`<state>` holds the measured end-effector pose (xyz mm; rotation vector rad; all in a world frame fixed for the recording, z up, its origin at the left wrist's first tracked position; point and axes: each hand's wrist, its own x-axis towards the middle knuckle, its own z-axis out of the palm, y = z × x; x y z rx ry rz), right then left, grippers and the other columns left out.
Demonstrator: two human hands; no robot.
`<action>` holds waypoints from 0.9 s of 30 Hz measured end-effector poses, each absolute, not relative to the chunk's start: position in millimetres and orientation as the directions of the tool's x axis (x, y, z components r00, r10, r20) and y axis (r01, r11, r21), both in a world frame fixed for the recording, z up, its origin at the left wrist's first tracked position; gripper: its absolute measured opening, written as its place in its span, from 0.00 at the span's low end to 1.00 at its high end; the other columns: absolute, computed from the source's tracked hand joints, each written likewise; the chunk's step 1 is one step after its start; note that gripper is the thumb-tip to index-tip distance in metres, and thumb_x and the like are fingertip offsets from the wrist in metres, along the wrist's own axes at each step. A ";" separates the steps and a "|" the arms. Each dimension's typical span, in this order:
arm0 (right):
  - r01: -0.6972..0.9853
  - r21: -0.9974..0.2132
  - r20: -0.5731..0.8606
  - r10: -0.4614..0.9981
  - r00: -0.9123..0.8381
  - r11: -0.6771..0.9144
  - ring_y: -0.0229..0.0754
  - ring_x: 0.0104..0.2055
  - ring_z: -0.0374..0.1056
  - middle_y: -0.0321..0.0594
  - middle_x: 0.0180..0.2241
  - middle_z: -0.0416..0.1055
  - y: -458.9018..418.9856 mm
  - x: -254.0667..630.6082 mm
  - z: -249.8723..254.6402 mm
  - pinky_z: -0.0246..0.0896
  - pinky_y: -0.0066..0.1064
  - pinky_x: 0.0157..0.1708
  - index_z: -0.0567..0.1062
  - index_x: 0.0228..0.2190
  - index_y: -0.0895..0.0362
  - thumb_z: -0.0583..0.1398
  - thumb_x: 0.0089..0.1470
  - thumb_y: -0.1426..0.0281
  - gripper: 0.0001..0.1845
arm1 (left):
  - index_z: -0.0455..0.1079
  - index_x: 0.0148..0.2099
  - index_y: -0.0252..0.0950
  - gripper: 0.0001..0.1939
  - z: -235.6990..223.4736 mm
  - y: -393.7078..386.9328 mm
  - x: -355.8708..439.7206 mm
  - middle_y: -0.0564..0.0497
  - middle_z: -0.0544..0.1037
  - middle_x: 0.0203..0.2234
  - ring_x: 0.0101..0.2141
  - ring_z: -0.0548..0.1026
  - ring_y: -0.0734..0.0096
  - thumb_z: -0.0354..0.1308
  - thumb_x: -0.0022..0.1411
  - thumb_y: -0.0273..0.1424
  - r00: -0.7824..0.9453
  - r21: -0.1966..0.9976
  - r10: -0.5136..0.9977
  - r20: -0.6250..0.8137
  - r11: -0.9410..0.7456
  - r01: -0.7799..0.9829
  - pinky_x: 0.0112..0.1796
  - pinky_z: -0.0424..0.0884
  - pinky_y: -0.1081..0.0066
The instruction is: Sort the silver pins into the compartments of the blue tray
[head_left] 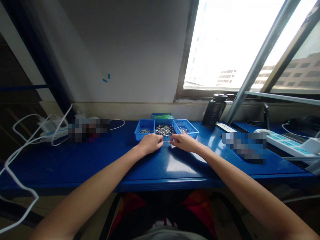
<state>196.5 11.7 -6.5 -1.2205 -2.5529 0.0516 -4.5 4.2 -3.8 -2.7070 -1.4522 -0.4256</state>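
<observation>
Just in front of the blue bins, my left hand (149,144) and my right hand (186,143) face each other with fingertips pinched. Between them runs a thin, light metal pin (167,141), one end at each hand; its exact kind is too small to make out. Behind the hands a middle bin holds a heap of small, slim metal pieces (165,129). The left blue bin (137,135) and the right blue bin (195,133) each contain a smaller amount of similar pieces. My fingers partly cover the near side of the bins.
A rear blue bin (153,115) holds green strips (162,116). On the blue table (150,171), a black bottle (214,111) stands right, near a white flat object (226,128) and a power strip (287,143). White cables (18,185) hang at left. Two patches are blurred.
</observation>
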 end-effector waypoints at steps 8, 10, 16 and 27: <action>0.745 -0.165 0.270 0.756 -0.596 0.646 0.32 0.20 0.59 0.33 0.18 0.68 10.3 197.1 -6.0 0.47 0.23 0.22 0.71 0.33 0.57 0.52 0.54 0.65 0.11 | 0.68 0.33 0.39 0.11 -4.3 5.5 -6.0 0.51 0.75 0.26 0.29 0.72 0.66 0.47 0.57 0.37 0.521 0.100 0.803 0.290 -0.566 0.818 0.27 0.62 0.73; 0.743 -0.164 0.269 0.754 -0.600 0.649 0.32 0.20 0.60 0.34 0.19 0.68 10.4 197.3 -6.4 0.48 0.23 0.23 0.72 0.33 0.57 0.51 0.54 0.65 0.11 | 0.68 0.34 0.39 0.11 -3.7 5.3 -6.1 0.52 0.75 0.26 0.28 0.72 0.67 0.47 0.57 0.37 0.522 0.119 0.790 0.321 -0.580 0.806 0.27 0.61 0.73; 0.733 -0.161 0.276 0.743 -0.610 0.662 0.34 0.22 0.62 0.36 0.20 0.69 12.1 197.3 -8.1 0.49 0.24 0.24 0.72 0.34 0.57 0.51 0.54 0.64 0.13 | 0.67 0.37 0.39 0.10 0.0 0.7 -1.5 0.53 0.74 0.28 0.29 0.71 0.72 0.47 0.58 0.35 0.575 0.214 0.707 0.411 -0.688 0.693 0.28 0.61 0.75; 0.642 -0.251 0.318 0.688 -0.653 0.725 0.32 0.20 0.59 0.34 0.18 0.66 7.5 192.2 -10.0 0.48 0.22 0.22 0.71 0.32 0.58 0.50 0.55 0.62 0.14 | 0.69 0.39 0.38 0.09 -4.3 4.0 -0.7 0.53 0.73 0.31 0.32 0.71 0.73 0.49 0.57 0.32 0.638 0.223 0.647 0.418 -0.754 0.618 0.31 0.63 0.76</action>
